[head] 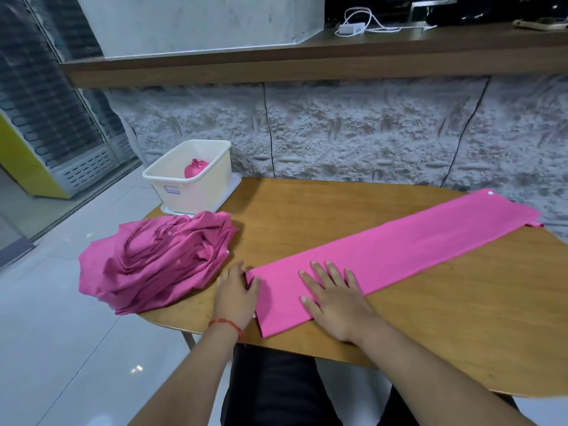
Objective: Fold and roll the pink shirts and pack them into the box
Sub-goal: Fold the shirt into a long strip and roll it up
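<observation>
A folded shirt (396, 253), pink, lies on the bench (430, 318) as one long flat strip. The strip runs diagonally from the near left edge of the bench to the far right. A white button (490, 193) shows at its far end.

The right hand (332, 298) lies palm down on the near part of the strip. Its fingers are straight and spread, pressing the cloth flat; it grasps nothing. The left hand (236, 290) rests flat at the near left end of the strip. Its fingers are extended on the bench and its thumb touches the edge of the cloth; it too is released, with nothing gripped. A red bracelet (226, 324) sits on the left wrist.

A pile of shirts (153, 262), darker pink and crumpled, lies just left of the left hand and overhangs the left edge of the bench.

The box (190, 179), cream plastic and open on top, stands at the far left corner of the bench on a white tray (232, 187). One rolled shirt (196, 170) lies inside the box.

Above the far wall a wooden shelf (307, 56) carries a white charger (353, 27) with its cable. The floor (61, 333) to the left is pale tile.
</observation>
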{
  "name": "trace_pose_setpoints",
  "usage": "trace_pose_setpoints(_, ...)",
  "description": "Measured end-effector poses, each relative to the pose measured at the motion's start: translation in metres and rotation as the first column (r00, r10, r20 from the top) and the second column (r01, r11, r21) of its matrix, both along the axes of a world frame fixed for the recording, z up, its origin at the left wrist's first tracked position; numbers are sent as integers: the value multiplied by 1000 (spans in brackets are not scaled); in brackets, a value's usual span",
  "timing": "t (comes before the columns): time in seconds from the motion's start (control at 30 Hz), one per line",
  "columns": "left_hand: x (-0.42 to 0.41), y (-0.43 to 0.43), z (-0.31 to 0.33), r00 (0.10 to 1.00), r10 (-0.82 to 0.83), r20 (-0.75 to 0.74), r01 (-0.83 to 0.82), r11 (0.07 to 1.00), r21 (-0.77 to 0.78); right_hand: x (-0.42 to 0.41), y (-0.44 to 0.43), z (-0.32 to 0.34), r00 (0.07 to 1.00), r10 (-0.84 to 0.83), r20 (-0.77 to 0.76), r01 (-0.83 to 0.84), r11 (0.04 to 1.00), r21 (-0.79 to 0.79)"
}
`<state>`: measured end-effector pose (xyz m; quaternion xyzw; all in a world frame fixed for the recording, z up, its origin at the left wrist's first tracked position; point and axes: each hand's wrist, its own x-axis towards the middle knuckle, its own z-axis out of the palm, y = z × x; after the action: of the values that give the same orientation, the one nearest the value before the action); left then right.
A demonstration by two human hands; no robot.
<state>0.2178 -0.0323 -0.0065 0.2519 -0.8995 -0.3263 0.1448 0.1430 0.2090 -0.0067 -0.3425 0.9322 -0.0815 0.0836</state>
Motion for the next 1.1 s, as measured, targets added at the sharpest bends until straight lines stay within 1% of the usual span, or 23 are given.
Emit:
trace_pose_setpoints(0.07, -7, -12, 5, 993, -66, 95, 70, 997, -41, 7, 1, 0, 1000, -6, -25, 6, 1000, -13)
trace_pose_setpoints(0.17, -12, -23, 13, 967, -132, 217, 126, 991, 40, 23, -5, 0, 992, -25, -127, 21, 999, -35)
trace_pose_setpoints(0.27, -20, -33, 25, 928, -169, 332, 137, 983, 118, 53, -16, -2, 987, -6, -160, -13, 993, -113)
trace_pose_setpoints(0.33, -25, -37, 36, 897, -195, 397, 149, 978, 142, 79, -24, -8, 978, 10, -210, -49, 982, -180)
trace_pose_setpoints(0.43, -29, -39, 45, 852, -244, 463, 186, 968, 167, 104, -34, -10, 965, 6, -261, -61, 977, -206)
trace_pose_setpoints(0.53, -29, -37, 48, 837, -260, 482, 191, 963, 188, 104, -39, -1, 956, 11, -293, -64, 983, -171)
trace_pose_setpoints(0.6, -28, -35, 51, 831, -249, 498, 178, 966, 185, 102, -43, 8, 960, 33, -277, -66, 992, -110)
trace_pose_setpoints(0.7, -28, -33, 56, 829, -240, 505, 142, 964, 225, 104, -48, 15, 964, 75, -254, -83, 996, -21)
trace_pose_setpoints(0.8, -29, -37, 55, 838, -261, 479, 127, 947, 294, 108, -50, 17, 942, 117, -314, -116, 993, 21)
trace_pose_setpoints(0.93, -27, -39, 50, 886, -261, 384, 61, 885, 461, 116, -56, 20, 901, 157, -404, -167, 986, 8)
trace_pose_setpoints(1.0, -26, -37, 50, 902, -255, 348, 42, 854, 519, 118, -59, 21, 878, 164, -449, -179, 984, 8)
trace_pose_setpoints(1.1, -25, -31, 49, 907, -251, 339, 50, 861, 505, 120, -59, 23, 869, 175, -463, -192, 981, 10)
